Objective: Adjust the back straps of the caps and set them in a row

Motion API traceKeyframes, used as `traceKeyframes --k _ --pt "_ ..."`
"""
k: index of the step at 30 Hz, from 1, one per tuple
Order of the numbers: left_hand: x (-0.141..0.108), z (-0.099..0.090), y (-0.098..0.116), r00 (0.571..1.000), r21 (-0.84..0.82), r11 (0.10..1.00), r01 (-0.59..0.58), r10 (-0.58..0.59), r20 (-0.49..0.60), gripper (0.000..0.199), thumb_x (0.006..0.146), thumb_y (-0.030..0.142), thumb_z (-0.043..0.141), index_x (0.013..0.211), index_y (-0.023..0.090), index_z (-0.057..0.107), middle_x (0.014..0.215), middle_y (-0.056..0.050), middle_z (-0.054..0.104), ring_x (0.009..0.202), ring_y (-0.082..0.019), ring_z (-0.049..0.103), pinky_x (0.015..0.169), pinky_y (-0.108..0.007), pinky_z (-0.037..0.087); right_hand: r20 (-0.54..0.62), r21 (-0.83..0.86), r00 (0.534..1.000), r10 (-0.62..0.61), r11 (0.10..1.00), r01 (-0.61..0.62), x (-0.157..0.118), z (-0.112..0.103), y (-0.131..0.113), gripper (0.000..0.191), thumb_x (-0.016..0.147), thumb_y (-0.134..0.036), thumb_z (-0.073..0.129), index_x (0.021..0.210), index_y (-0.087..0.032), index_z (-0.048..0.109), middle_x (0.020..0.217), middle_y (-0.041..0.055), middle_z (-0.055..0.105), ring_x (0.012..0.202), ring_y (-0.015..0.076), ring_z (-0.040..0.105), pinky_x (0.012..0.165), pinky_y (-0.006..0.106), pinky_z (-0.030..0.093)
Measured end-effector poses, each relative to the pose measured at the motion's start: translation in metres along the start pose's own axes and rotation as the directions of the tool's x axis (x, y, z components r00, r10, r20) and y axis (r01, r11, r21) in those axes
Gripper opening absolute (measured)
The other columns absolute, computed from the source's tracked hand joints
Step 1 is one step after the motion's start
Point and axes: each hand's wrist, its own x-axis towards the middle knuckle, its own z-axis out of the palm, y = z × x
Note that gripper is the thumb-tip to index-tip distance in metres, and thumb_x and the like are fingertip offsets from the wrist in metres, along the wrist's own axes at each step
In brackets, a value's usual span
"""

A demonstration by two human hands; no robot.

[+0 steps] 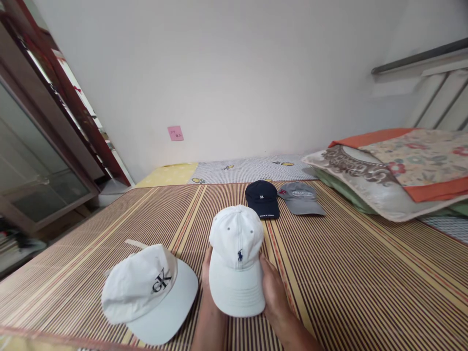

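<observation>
A white baseball cap (237,239) with a small dark blue embroidered figure on its front is held up in the middle, brim toward me. My left hand (206,273) grips its left side, and my right hand (272,285) its right side. The cap hides most of the fingers. To the left, a second white cap (146,287) with dark "CK" letters lies tilted on the striped mat, its strap sticking out behind. Beyond the held cap, a navy cap (261,197) and a grey cap (302,199) sit side by side.
The striped bamboo mat (351,273) covers the bed. Pillows (369,187) and a folded floral cloth (431,156) are stacked at the right. A pink note (175,133) sticks to the white wall (234,73). At the left stands a glass-fronted cabinet (36,161).
</observation>
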Motion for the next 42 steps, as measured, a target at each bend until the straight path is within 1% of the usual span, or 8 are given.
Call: traceKeyframes --k 2,4,5,7,18,28,33,42 --pt "0.000 -0.003 0.003 0.972 -0.530 0.833 0.160 -0.228 -0.064 0.067 0.102 0.060 0.033 0.114 0.013 0.080 0.123 -0.012 0.079 0.114 -0.026 0.074 0.107 -0.039 0.052 -0.019 0.000 1.000 0.000 1.000 0.000 0.002 0.000 -0.001 0.051 0.075 -0.058 0.082 0.112 -0.023 0.079 0.128 0.0055 0.079 0.133 0.0308 0.062 0.104 0.039 0.052" --pt "-0.001 -0.004 0.005 0.883 -0.922 0.317 0.222 -0.466 0.053 0.056 0.101 0.056 0.043 0.132 0.021 0.073 0.132 -0.010 0.075 0.133 -0.027 0.065 0.121 -0.042 0.038 -0.011 0.001 1.000 0.010 1.000 -0.010 0.002 0.001 -0.002 0.049 0.075 -0.059 0.081 0.108 -0.023 0.080 0.122 0.0063 0.081 0.129 0.0322 0.065 0.100 0.040 0.055" --pt "-0.001 -0.004 0.005 0.841 -0.970 0.104 0.218 -0.525 0.132 0.055 0.100 0.056 0.049 0.138 0.023 0.069 0.134 -0.008 0.075 0.139 -0.027 0.059 0.126 -0.042 0.032 0.010 0.002 1.000 0.019 1.000 -0.019 0.001 0.001 -0.003 0.048 0.076 -0.060 0.080 0.105 -0.022 0.080 0.117 0.0072 0.082 0.125 0.0332 0.068 0.097 0.041 0.056" --pt "-0.002 -0.003 0.004 0.790 -0.974 -0.048 0.220 -0.577 0.207 0.057 0.099 0.055 0.051 0.143 0.022 0.064 0.134 -0.007 0.075 0.145 -0.026 0.052 0.129 -0.042 0.025 0.054 -0.005 0.998 0.032 0.999 -0.032 -0.001 0.002 -0.005 0.046 0.077 -0.061 0.079 0.099 -0.022 0.082 0.109 0.0087 0.084 0.116 0.0347 0.072 0.092 0.042 0.058" --pt "0.000 -0.003 -0.006 0.762 -0.946 -0.065 0.319 -0.576 0.296 0.045 0.098 0.047 0.060 0.129 0.019 0.073 0.124 -0.010 0.080 0.142 -0.028 0.056 0.127 -0.045 0.031 -0.019 -0.052 0.999 -0.046 0.998 0.045 0.008 -0.002 -0.015 0.053 0.076 -0.062 0.078 0.112 -0.023 0.081 0.110 0.0078 0.084 0.117 0.0353 0.072 0.093 0.044 0.059" --pt "-0.001 0.023 0.003 0.735 -0.889 0.136 0.437 -0.624 0.265 0.028 0.086 0.014 0.077 0.113 0.011 0.075 0.112 -0.013 0.082 0.103 -0.025 0.077 0.098 -0.038 0.060 -0.220 -0.237 0.930 -0.295 0.941 0.242 0.040 -0.029 -0.055 0.053 0.079 -0.066 0.067 0.105 -0.020 0.077 0.124 0.0119 0.079 0.124 0.0346 0.065 0.099 0.042 0.052" --pt "-0.007 0.043 0.003 0.622 -0.829 0.023 0.559 -0.672 0.402 0.026 0.076 0.008 0.085 0.098 0.015 0.074 0.093 -0.005 0.082 0.078 -0.018 0.077 0.070 -0.030 0.064 -0.249 -0.337 0.865 -0.436 0.876 0.345 0.045 -0.036 -0.078 0.051 0.082 -0.065 0.060 0.099 -0.019 0.075 0.119 0.0147 0.078 0.123 0.0353 0.063 0.101 0.043 0.047" --pt "-0.004 0.063 0.005 0.612 -0.904 -0.027 0.427 -0.727 0.311 0.030 0.075 0.002 0.084 0.097 0.015 0.070 0.098 -0.006 0.082 0.085 -0.018 0.078 0.074 -0.027 0.064 -0.282 -0.332 0.842 -0.461 0.870 0.365 0.052 -0.046 -0.084 0.053 0.081 -0.060 0.063 0.110 -0.018 0.075 0.132 0.0142 0.074 0.135 0.0342 0.055 0.109 0.042 0.041"
